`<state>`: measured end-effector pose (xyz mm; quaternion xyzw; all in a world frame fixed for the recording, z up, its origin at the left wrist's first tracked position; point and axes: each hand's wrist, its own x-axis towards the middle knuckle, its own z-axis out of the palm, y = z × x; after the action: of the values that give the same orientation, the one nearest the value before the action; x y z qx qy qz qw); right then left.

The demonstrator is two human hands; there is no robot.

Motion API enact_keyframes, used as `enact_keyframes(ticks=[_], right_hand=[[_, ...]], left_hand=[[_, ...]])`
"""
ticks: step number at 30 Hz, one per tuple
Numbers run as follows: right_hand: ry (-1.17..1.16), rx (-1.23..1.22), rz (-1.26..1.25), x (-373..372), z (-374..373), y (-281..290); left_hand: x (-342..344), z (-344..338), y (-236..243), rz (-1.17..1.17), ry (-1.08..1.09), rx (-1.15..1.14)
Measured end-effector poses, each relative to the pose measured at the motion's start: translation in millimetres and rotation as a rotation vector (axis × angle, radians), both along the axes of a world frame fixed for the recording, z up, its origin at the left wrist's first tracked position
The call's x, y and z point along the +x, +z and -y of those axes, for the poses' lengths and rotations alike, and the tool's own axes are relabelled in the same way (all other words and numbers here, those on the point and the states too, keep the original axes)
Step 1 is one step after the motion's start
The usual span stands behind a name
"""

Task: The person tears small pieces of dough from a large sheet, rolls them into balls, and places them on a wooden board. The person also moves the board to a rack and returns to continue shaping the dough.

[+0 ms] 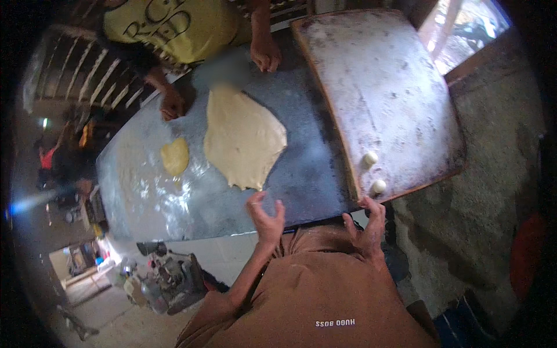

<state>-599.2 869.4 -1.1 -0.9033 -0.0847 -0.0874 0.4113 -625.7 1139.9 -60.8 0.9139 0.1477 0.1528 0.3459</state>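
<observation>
My left hand (266, 219), fingers curved and apart, is just below the tip of a stretched sheet of pale dough (242, 139) on a grey worktop (310, 151); whether it touches is unclear. A yellow, glossy lump (174, 156) lies left of the sheet. My right hand (365, 229) is open at the near edge of a floury, wood-rimmed board (394, 98), fingertips at its corner. Two small dough balls (369, 158) sit on the board near that corner. The sheet's far end is blurred.
Across the worktop, a person in a yellow top (168, 26) has both hands (173, 104) near the far edge, fingers curled. Machinery (162, 278) stands below left, a figure in red (47, 159) is farther back, and a rough wall (493, 151) is at right.
</observation>
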Motion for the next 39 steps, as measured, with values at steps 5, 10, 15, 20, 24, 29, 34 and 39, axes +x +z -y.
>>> enact_keyframes(ticks=[5,10,15,20,24,29,34,39], right_hand=[[0.46,0.031,-0.136,22,-62,1],[0.611,0.555,-0.753,27,-156,-14],[0.38,0.842,-1.258,36,-270,-107],[0.387,0.462,-0.785,28,-277,-96],[0.428,0.008,-0.368,3,-261,-59],[0.893,0.173,-0.687,-15,-219,0],[0.944,0.738,-0.784,7,-268,74],[0.956,0.724,-1.132,51,-349,-18]], left_hand=[[16,-92,5,0.088,0.234,-0.055],[17,-119,3,-0.011,0.134,-0.011],[-24,-71,44,-0.018,0.237,-0.331],[-59,-106,31,-0.133,0.294,-0.942],[21,-133,29,-0.498,0.129,-1.741],[35,-144,-29,-0.599,-0.094,-2.038],[-14,-155,-88,-0.208,-0.327,-0.771],[-32,-150,71,-0.685,-0.574,0.011]])
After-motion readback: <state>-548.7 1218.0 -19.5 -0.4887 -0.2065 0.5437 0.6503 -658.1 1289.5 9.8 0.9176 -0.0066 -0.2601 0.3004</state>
